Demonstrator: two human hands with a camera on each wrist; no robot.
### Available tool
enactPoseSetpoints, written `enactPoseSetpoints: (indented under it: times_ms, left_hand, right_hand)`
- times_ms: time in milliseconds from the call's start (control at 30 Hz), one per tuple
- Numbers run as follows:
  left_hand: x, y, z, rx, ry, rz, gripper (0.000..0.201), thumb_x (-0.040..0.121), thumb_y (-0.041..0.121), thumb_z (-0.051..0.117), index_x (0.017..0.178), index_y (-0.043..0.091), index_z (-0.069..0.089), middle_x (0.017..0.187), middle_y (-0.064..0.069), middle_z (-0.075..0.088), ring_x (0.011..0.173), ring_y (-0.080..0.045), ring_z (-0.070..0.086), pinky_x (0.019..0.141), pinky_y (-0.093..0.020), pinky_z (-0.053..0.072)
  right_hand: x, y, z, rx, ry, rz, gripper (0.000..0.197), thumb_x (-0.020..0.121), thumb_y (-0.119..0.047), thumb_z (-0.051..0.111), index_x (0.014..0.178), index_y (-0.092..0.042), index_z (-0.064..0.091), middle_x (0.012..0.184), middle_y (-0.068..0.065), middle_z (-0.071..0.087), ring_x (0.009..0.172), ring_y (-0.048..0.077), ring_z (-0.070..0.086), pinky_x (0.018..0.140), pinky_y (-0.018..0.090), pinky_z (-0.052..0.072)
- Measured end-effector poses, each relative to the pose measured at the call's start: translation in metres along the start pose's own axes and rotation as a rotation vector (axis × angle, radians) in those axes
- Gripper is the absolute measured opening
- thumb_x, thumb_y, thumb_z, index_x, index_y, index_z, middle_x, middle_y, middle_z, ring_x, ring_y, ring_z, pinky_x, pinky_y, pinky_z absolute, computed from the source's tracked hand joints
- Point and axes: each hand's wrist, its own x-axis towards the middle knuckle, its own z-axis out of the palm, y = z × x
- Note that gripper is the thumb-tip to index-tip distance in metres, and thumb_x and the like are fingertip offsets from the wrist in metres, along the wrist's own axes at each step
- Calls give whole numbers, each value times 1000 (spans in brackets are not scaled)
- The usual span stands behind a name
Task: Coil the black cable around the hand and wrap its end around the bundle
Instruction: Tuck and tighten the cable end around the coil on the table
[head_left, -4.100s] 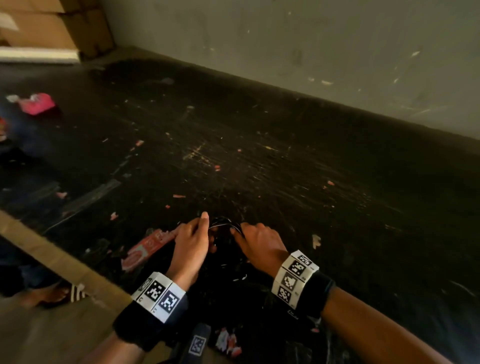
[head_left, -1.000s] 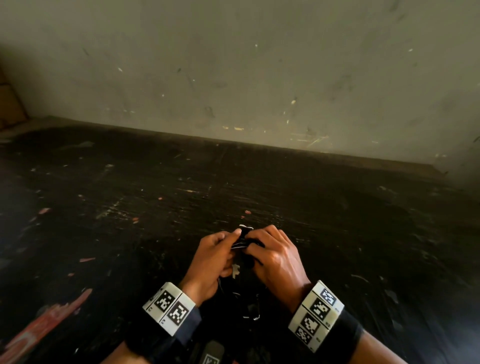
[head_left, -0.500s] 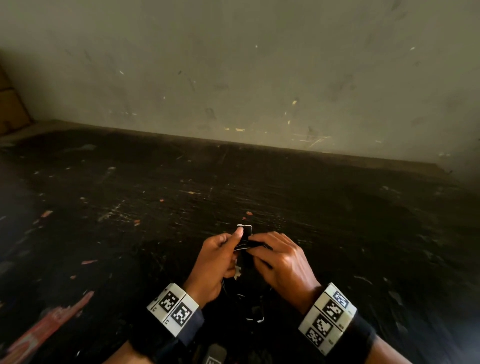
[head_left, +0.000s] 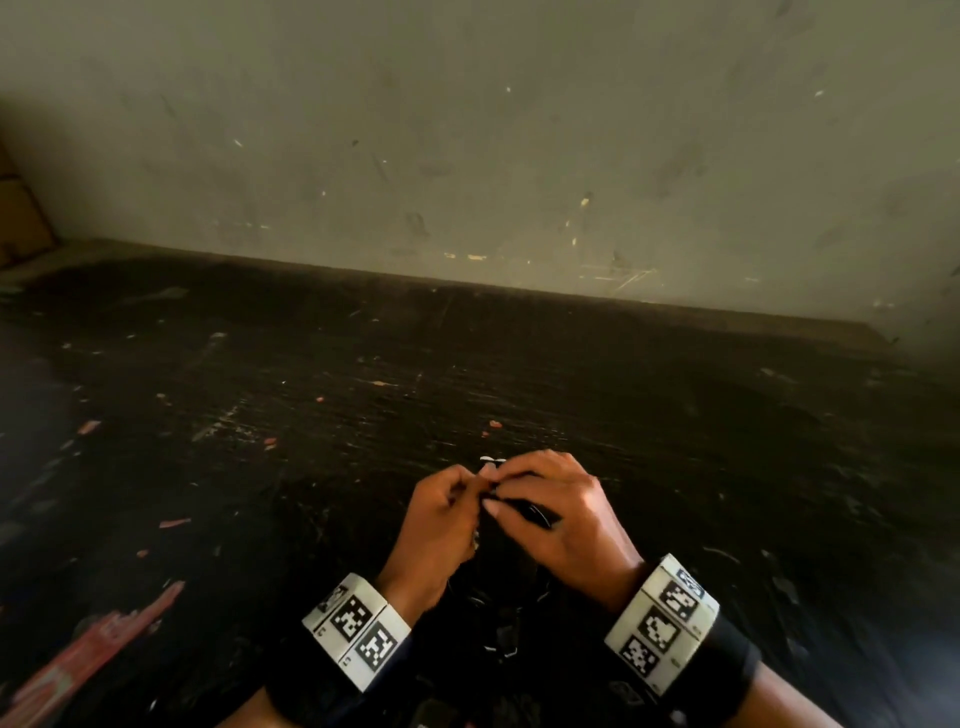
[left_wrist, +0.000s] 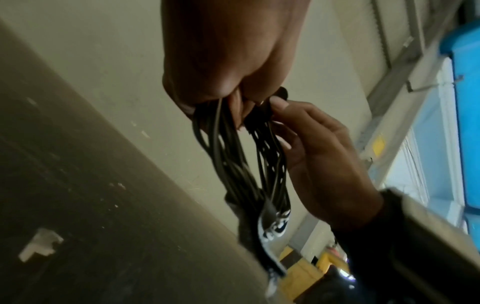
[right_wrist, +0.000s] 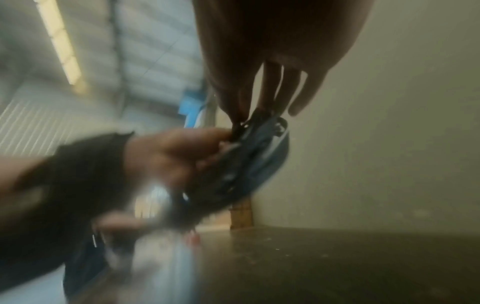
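The pale, scuffed plaster wall (head_left: 467, 156) is filling the upper half of the head view, and below it the dark, scratched black tabletop (head_left: 260, 415) is stretching across the frame, dotted with small reddish and white specks. A red, blurred wrapper-like scrap (head_left: 88, 649) is lying on the tabletop at the lower left, well apart from the hands. In the left wrist view a white chip of material (left_wrist: 39, 244) is sitting on the dark surface, and blue panels (left_wrist: 465, 123) are showing at the far right.

Both forearms are wearing black wristbands with white square-patterned marker blocks (head_left: 358, 629). The left hand (head_left: 441, 519) and the right hand (head_left: 561, 514) are meeting above the tabletop, close to the person, fingertips touching.

Between them is hanging the thin black cable, coiled into a bundle of many loops (left_wrist: 241, 164). The left hand's curled fingers are gripping the top of the loops, and the strands are drooping downward from that grip — the left wrist view is showing this plainly. The right hand's thumb and fingers (left_wrist: 283, 107) are pinching the cable at the top of the bundle, right against the left hand's fingers. In the head view a short black stretch of cable (head_left: 524, 509) is lying across the right hand beside its thumb, and a small white-tipped end (head_left: 488, 459) is peeking out just above the fingertips. The right wrist view is blurred — it is showing only dark loops (right_wrist: 249, 156) held between the 2 hands.
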Motion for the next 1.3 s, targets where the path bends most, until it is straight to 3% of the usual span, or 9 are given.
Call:
enactPoseSetpoints:
  times_ms: [133, 233, 500, 667, 767, 900, 1033, 1133, 1300]
  left_hand:
    - [-3, -2, -2, 20, -38, 102, 36, 96, 28, 50, 61, 24, 46, 48, 10, 36, 41, -1, 31, 37, -15, 25]
    - [-6, 1, -1, 42, -43, 160, 33, 97, 29, 48, 65, 24, 45, 46, 14, 39, 41, 3, 36, 38, -13, 28]
    - [-1, -5, -4, 138, -100, 226, 31, 96, 29, 50, 67, 18, 49, 49, 12, 39, 43, 0, 35, 42, -15, 29]
    - [0, -12, -3, 172, -170, 179, 35, 96, 29, 51, 61, 26, 46, 48, 11, 37, 43, -4, 32, 42, -19, 27]
    - [4, -17, -2, 265, -179, 189, 34, 95, 31, 51, 63, 22, 47, 48, 10, 37, 44, -3, 33, 44, -21, 28]
    - [7, -24, 1, 148, -257, -10, 30, 94, 32, 53, 77, 7, 60, 57, 0, 48, 50, -9, 46, 49, -26, 40]
    - [11, -33, -6, 17, -318, -165, 15, 91, 10, 58, 98, -1, 66, 71, -6, 66, 60, -11, 64, 56, -20, 54]
    - [19, -47, -9, -85, -328, -250, 11, 88, 4, 60, 95, -2, 66, 71, -7, 64, 57, -10, 60, 53, -20, 52]
    - [40, -67, -7, -4, -299, -309, 15, 84, 3, 65, 99, 6, 66, 84, -12, 71, 66, -11, 65, 60, -19, 52]
  right_hand:
    - [3, 0, 3, 259, 70, 319, 8, 80, -20, 73, 87, -20, 75, 114, -9, 63, 104, 1, 60, 88, 16, 49]
    - [4, -5, 4, 404, 97, 450, 6, 79, -16, 74, 85, -15, 77, 91, -4, 73, 85, 5, 68, 77, 21, 53]
    - [7, -4, 1, 513, 87, 602, 16, 77, -7, 74, 64, -15, 71, 65, -4, 69, 61, 3, 64, 58, 15, 48]
    - [0, 1, -2, 470, 55, 636, 16, 74, -9, 76, 74, -11, 60, 76, 12, 68, 69, 24, 67, 64, 35, 56]
    - [-5, 5, -4, 500, -9, 665, 23, 75, -9, 75, 92, -13, 60, 75, 6, 68, 70, 16, 67, 68, 33, 56]
    - [-13, 24, -2, 405, -93, 677, 34, 81, -12, 71, 110, -28, 66, 86, 0, 72, 80, 11, 70, 75, 28, 58]
    - [-28, 46, -5, 428, 9, 912, 19, 80, -9, 72, 91, -24, 71, 88, 0, 73, 82, 11, 69, 73, 23, 55]
    - [-42, 56, -3, 550, -33, 1063, 20, 81, -4, 69, 97, -17, 69, 87, 6, 72, 79, 17, 69, 75, 31, 58]
    - [-61, 67, 12, 703, -22, 1220, 19, 86, 5, 59, 98, -7, 68, 83, 8, 69, 66, 13, 68, 60, 24, 58]
